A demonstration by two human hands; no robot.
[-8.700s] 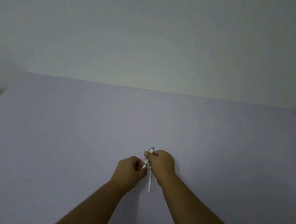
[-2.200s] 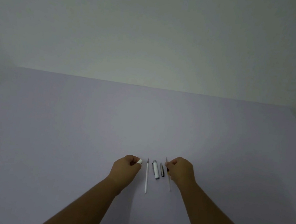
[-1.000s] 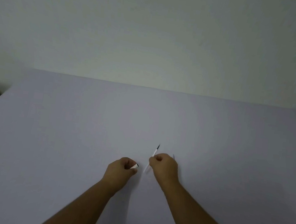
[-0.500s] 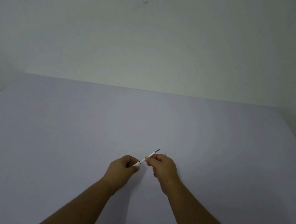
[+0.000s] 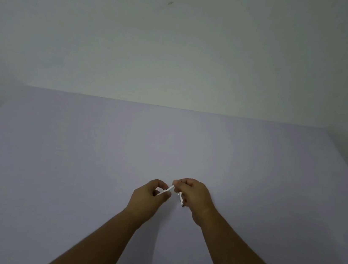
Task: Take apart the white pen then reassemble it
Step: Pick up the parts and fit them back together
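The white pen is in pieces. A thin white refill (image 5: 168,190) slants between my two hands just above the lilac table (image 5: 76,163). My left hand (image 5: 147,198) pinches its lower left end. My right hand (image 5: 194,197) pinches its upper right end, and the fingers hide the tip. A short white pen part (image 5: 181,198) with a dark end shows under my right hand's fingers; I cannot tell whether it lies on the table or is held. The other pen pieces are hidden.
The lilac table runs back to a plain pale wall (image 5: 180,44). Its left and right edges slope off at the frame's sides. Both forearms come in from the bottom edge.
Half a second ago the refill's dark tip stuck out past my right hand; now the fingers cover it. A short white part now shows under that hand. Earlier, the pieces lay in a row.
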